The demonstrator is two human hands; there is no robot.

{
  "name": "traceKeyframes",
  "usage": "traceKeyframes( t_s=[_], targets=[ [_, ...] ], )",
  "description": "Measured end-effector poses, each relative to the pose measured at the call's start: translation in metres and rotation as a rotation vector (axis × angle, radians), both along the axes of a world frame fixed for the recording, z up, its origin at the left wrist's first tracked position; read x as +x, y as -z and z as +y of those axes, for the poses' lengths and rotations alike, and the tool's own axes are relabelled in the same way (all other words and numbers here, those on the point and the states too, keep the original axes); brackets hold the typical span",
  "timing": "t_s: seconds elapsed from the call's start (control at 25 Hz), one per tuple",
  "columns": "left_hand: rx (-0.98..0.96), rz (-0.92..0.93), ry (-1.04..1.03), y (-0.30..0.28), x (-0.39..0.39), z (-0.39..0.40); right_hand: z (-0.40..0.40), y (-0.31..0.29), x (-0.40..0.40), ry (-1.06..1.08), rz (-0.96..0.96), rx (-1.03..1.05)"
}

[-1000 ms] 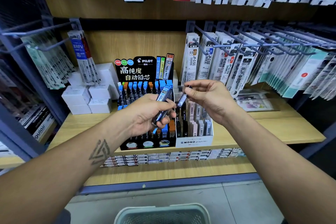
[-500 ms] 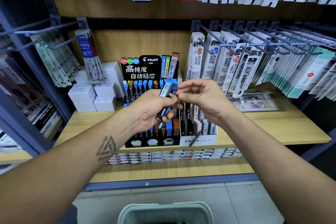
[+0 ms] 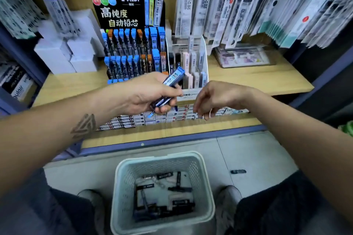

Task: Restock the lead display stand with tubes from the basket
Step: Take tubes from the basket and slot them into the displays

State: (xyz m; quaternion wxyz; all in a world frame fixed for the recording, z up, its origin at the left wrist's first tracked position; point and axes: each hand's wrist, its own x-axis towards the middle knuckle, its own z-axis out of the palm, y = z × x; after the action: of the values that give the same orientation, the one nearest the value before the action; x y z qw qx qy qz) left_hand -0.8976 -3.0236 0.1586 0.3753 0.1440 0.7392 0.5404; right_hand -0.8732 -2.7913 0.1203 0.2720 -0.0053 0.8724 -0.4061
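Blue-capped tubes held in front of stand

A small bundle of tubes (image 3: 172, 82), count unclear, is gripped by the left hand (image 3: 147, 93) before the lead display stand (image 3: 131, 44). Right hand (image 3: 214, 99) hangs loosely curled, nothing held. One basket (image 3: 162, 192) sits below the stand, more tubes inside.

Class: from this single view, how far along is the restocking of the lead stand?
Done: the Pilot stand already shows rows of tubes. In hand: the left hand grips several tubes; the right hand holds nothing. Left: more tubes lie in the basket, one on the floor.

"PILOT" on the black display stand (image 3: 122, 11), "MONO" on the white box (image 3: 188, 95)
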Motion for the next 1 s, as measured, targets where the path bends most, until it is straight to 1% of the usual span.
traceKeyframes(
  t_s=[0.04,0.08,0.12,0.16,0.24,0.4,0.52,0.6,0.72,0.84,0.92,1.0],
  targets=[
    [-0.045,-0.02,0.053,0.013,0.011,0.005,0.006,0.016,0.009,-0.085,-0.093,0.117],
    [-0.074,-0.032,0.089,0.026,0.019,0.011,0.013,0.033,0.015,-0.133,-0.144,0.226],
    [-0.094,-0.041,0.108,0.042,0.026,0.02,0.02,0.052,0.021,-0.14,-0.168,0.304],
    [-0.111,-0.043,0.114,0.058,0.032,0.03,0.028,0.071,0.027,-0.099,-0.18,0.353],
    [-0.157,-0.052,0.107,0.096,0.041,0.058,0.048,0.111,0.042,0.066,-0.179,0.4],
    [-0.205,-0.14,0.065,0.167,0.06,0.131,0.091,0.202,0.082,0.5,-0.193,0.46],
    [-0.208,-0.231,0.044,0.204,0.073,0.179,0.103,0.265,0.12,0.694,-0.17,0.546],
    [-0.223,-0.281,0.042,0.229,0.077,0.204,0.106,0.296,0.139,0.766,-0.18,0.58],
    [-0.277,-0.323,0.023,0.263,0.074,0.227,0.108,0.331,0.145,0.853,-0.245,0.611],
    [-0.326,-0.344,0.008,0.286,0.071,0.24,0.112,0.355,0.141,0.956,-0.264,0.639],
    [-0.344,-0.358,0.017,0.296,0.071,0.246,0.114,0.366,0.141,0.953,-0.258,0.675],
    [-0.356,-0.358,0.022,0.301,0.07,0.25,0.113,0.368,0.143,0.89,-0.28,0.699]
  ],
)
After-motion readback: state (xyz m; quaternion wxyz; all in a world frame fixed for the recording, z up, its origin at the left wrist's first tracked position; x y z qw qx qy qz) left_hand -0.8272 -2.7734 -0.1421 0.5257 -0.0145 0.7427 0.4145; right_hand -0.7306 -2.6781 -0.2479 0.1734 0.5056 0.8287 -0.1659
